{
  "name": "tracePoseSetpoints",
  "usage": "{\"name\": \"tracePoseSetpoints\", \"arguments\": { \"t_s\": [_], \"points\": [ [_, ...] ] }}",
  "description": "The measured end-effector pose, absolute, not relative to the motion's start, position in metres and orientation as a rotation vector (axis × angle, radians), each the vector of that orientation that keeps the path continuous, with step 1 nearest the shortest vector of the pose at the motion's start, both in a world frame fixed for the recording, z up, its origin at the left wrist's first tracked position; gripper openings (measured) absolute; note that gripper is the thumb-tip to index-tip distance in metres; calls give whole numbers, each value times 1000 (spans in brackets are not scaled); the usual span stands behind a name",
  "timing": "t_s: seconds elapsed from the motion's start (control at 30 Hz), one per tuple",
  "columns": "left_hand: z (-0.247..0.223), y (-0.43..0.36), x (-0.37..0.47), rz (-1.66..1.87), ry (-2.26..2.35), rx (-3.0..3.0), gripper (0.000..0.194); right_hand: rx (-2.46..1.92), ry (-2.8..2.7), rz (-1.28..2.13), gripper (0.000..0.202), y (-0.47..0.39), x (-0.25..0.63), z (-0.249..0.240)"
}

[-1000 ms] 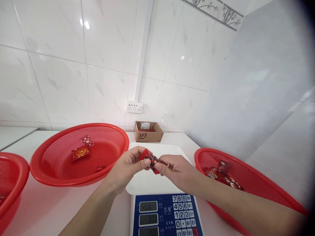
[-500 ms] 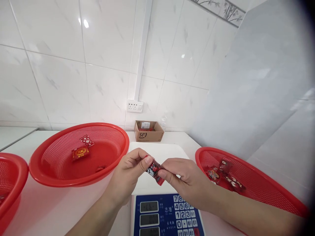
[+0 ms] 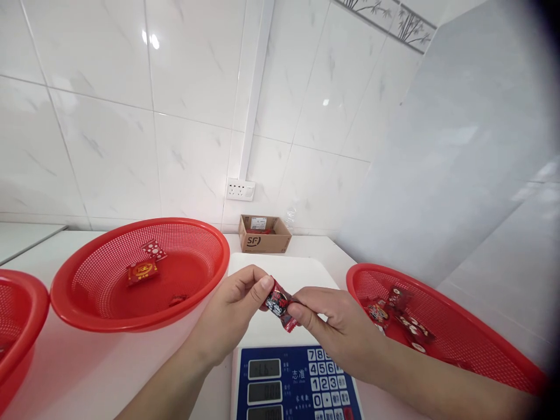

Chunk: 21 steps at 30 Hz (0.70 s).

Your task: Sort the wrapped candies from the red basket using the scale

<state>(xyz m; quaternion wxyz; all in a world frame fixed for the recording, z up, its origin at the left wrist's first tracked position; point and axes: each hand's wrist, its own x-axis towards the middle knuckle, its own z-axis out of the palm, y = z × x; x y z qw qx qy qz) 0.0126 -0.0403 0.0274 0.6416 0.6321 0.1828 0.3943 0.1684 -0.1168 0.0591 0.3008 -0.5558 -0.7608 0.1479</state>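
A small red and dark wrapped packet [image 3: 278,303] is held between both hands above the white scale plate [image 3: 301,265]. My left hand [image 3: 238,306] pinches its upper left end between thumb and fingers. The lower right end is pinched by my right hand [image 3: 332,318]. White lettering shows on the wrapper. Below the hands lies the scale's blue panel [image 3: 300,388] with number keys and grey displays.
A red basket [image 3: 140,324] with a few packets stands left, another red basket [image 3: 24,286] at the far left edge. On the right, a red basket [image 3: 472,303] holds several packets. A cardboard box [image 3: 265,244] sits near the tiled wall, below a socket [image 3: 240,189].
The packet has turned slightly in my fingers, showing more of its lettering. My right hand has moved a little down and to the right. Both hands keep their pinch.
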Motion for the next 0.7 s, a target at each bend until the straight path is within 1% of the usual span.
{"name": "tracePoseSetpoints", "arguments": {
  "t_s": [0.1, 0.23, 0.43, 0.53, 0.63, 0.7],
  "points": [
    [27, -39, 13, 906, 489, 1536, 32, -1497, -1940, 450, 33, -117, 169, 58],
    [26, -40, 14, 932, 497, 1553, 32, -1531, -1889, 526, 36, -119, 169, 58],
    [25, -42, 14, 864, 465, 1602, 31, -1554, -1762, 745, 32, -118, 168, 59],
    [25, -44, 15, 860, 483, 1631, 32, -1555, -1722, 752, 38, -116, 168, 59],
    [25, -45, 15, 884, 506, 1619, 36, -1510, -1708, 737, 37, -115, 167, 59],
    [24, -46, 16, 834, 480, 1628, 34, -1463, -1655, 752, 36, -114, 165, 59]
  ]
}}
